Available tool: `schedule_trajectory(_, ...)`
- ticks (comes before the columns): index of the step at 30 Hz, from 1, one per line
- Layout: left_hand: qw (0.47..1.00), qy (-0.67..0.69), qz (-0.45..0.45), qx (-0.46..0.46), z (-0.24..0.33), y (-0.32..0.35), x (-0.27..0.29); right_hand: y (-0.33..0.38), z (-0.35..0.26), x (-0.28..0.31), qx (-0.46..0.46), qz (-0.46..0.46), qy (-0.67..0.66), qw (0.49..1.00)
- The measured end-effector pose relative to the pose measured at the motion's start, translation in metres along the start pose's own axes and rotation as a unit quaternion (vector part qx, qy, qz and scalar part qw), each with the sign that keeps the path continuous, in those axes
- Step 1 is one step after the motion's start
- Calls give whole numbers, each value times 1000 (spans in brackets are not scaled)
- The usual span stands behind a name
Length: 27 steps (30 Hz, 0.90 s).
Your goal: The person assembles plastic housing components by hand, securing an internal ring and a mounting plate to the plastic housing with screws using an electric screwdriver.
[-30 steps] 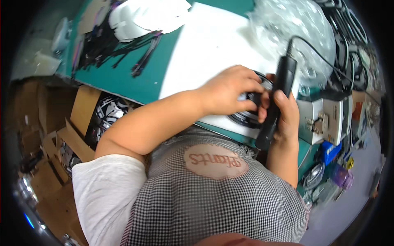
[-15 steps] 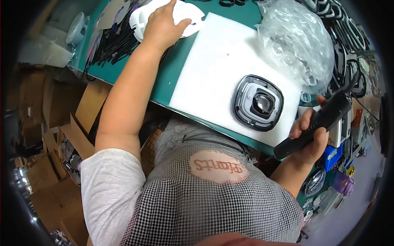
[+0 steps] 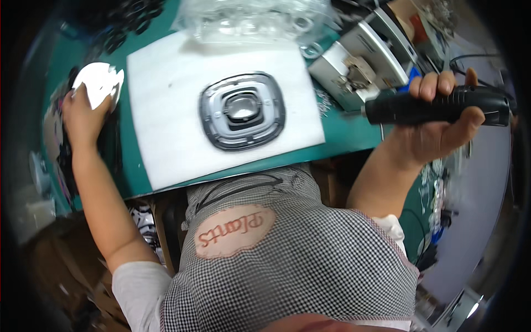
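My right hand [image 3: 428,130] holds a black electric screwdriver [image 3: 409,110] level above the table's right side. Its thin bit points left, toward a grey and white bench machine. At the far left, my left hand [image 3: 86,119] lies against white round plastic covers [image 3: 99,80], thumb and index finger spread apart. Blur hides some of its fingertips. Between my hands, a rounded-square black and grey housing [image 3: 242,110] with a clear lens at its centre lies on a white foam sheet [image 3: 166,122]. Neither hand touches it.
A clear plastic bag [image 3: 249,22] of transparent parts lies behind the foam. The bench machine [image 3: 359,66] stands right of it, small screws [image 3: 323,102] nearby. Dark cables [image 3: 61,110] lie beside my left hand. Black ring-like parts [image 3: 124,27] sit at the back left.
The view has swung right, shifting the foam and housing leftward in it. The screwdriver has risen and turned level, its bit toward the bench machine. My left hand stays at the white covers.
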<state>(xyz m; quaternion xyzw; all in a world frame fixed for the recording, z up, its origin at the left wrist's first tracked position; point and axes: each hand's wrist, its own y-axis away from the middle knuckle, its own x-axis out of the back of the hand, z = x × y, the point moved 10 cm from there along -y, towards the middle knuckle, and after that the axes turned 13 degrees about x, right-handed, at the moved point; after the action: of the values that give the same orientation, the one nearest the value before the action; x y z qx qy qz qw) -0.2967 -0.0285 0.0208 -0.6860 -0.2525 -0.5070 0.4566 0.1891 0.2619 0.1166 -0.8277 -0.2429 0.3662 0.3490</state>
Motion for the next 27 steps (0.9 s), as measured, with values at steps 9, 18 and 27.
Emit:
schedule_trajectory(9, 808, 580, -103, -29, 9, 24, 52, 6, -33, 25, 187, 72, 302, 932)
schedule_trajectory(18, 792, 579, -167, -97, 43, 60, 42, 18, -17, 27, 107, 17, 191, 976)
schedule_trajectory(27, 974, 208, -30, -90, 81, 58, 12, 68, -28, 60, 94, 125, 266, 951)
